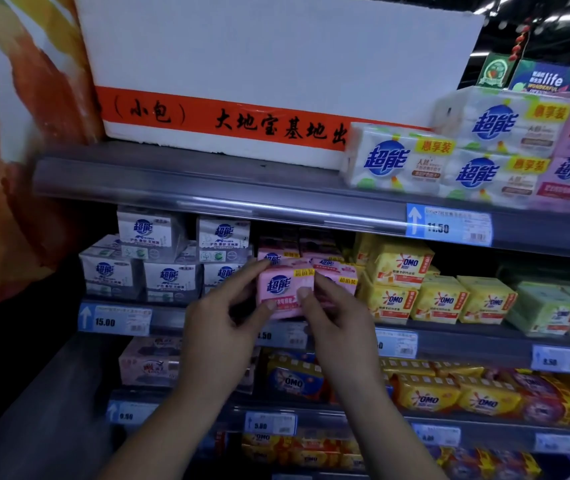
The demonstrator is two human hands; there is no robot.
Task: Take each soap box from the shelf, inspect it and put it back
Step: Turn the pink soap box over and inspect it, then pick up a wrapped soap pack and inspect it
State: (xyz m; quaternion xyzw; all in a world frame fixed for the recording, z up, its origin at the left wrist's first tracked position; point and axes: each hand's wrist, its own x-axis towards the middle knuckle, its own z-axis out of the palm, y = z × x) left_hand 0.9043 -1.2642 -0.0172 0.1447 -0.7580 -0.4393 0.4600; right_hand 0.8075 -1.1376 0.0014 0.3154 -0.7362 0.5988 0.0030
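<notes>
Soap box [280, 289] before shelved pink packs [338, 273]

Left grip [221, 336] and right grip [337, 329] are bare, like both forearms, with short nails.

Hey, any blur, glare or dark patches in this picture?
Head view: the wide-angle lens bends the shelf rail, which carries a glare streak; the top-right white packs are blurred; the left white packs under the rail sit in shadow; the pink soap box is fairly sharp.
</notes>
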